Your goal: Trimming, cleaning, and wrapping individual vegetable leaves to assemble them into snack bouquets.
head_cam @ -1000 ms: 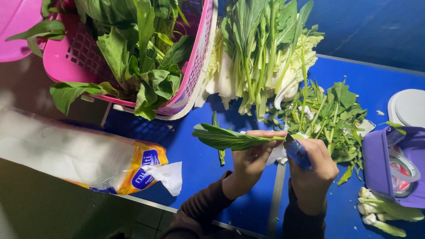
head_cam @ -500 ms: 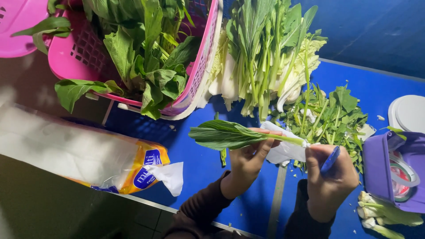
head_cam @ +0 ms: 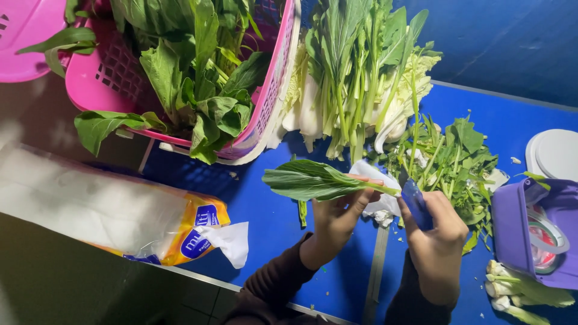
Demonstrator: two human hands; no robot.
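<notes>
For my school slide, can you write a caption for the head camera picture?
Left hand holds a leafy green while right hand grips a blue-handled knife over a blue table.

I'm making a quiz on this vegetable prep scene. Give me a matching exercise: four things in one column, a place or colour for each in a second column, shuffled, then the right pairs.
Things:
1. leafy green stalk
2. blue-handled tool
3. pink basket
4. purple container

Places or colours:
A. at the right edge of the blue table
B. in the right hand
C. top left, full of greens
D. held by the left hand

Pairs: 1-D, 2-B, 3-C, 4-A
</notes>
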